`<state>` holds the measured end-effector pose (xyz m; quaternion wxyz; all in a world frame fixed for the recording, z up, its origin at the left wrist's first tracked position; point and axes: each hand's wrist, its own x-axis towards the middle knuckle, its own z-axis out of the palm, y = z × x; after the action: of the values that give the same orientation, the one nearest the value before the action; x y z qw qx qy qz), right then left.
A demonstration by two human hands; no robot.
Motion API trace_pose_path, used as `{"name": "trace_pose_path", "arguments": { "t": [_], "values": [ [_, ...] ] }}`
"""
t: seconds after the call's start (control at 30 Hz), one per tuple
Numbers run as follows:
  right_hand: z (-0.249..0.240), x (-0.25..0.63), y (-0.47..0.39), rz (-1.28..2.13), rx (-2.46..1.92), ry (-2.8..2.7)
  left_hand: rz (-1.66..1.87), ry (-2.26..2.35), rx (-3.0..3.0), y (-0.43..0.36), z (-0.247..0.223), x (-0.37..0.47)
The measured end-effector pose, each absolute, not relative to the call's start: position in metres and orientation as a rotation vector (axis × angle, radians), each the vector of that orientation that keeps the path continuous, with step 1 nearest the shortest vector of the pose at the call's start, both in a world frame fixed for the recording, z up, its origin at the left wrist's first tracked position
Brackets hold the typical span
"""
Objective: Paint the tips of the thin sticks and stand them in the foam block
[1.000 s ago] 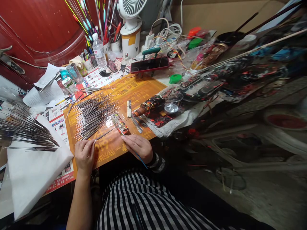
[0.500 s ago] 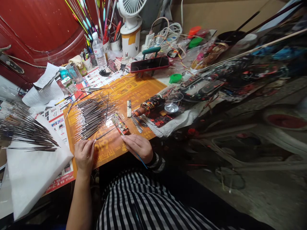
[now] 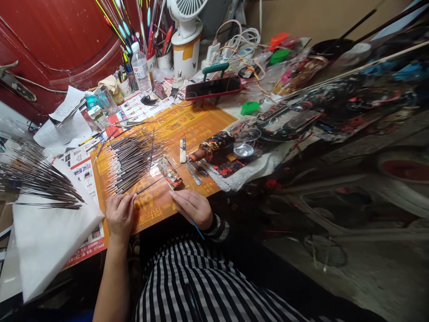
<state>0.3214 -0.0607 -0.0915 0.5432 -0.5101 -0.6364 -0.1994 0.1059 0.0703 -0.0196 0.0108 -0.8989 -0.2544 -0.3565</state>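
Note:
My left hand (image 3: 119, 213) is closed, thumb and fingertips pinching the pale end of a thin dark stick (image 3: 150, 184) that looks like an unfinished fishing float. The stick points up and right, its far end close to a paint-smeared block (image 3: 170, 172). My right hand (image 3: 193, 208) is closed round a slim blue-handled brush (image 3: 195, 227); the brush tip is near the block's lower edge, too small to make out clearly. Many similar dark sticks (image 3: 129, 163) lie in a row on the orange-covered table (image 3: 152, 213), just beyond my left hand.
At left, a white foam block (image 3: 50, 241) bears a sheaf of thin dark stems (image 3: 43, 181). A paint-spattered handled tool (image 3: 214, 144) and a metal dish (image 3: 243, 150) lie at right. Behind stand a phone (image 3: 214, 88), a water bottle (image 3: 140, 69) and a fan (image 3: 186, 15).
The view has shifted slightly, so the table and its things appear a little further right. Both hands keep their grips, and the stick and brush are almost unmoved.

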Motion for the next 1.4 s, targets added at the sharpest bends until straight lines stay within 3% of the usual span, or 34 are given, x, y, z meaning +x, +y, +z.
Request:
{"name": "trace_pose_path", "arguments": {
  "t": [0.83, 1.4],
  "values": [
    [-0.091, 0.319, -0.062, -0.468, -1.228, -1.500, -1.108, -0.805, -2.805, 0.070, -0.021, 0.105],
    [-0.090, 0.266, -0.055, -0.288, -1.108, -1.692, -1.091, -0.901, -2.816, 0.059, -0.019, 0.110]
  ]
}}
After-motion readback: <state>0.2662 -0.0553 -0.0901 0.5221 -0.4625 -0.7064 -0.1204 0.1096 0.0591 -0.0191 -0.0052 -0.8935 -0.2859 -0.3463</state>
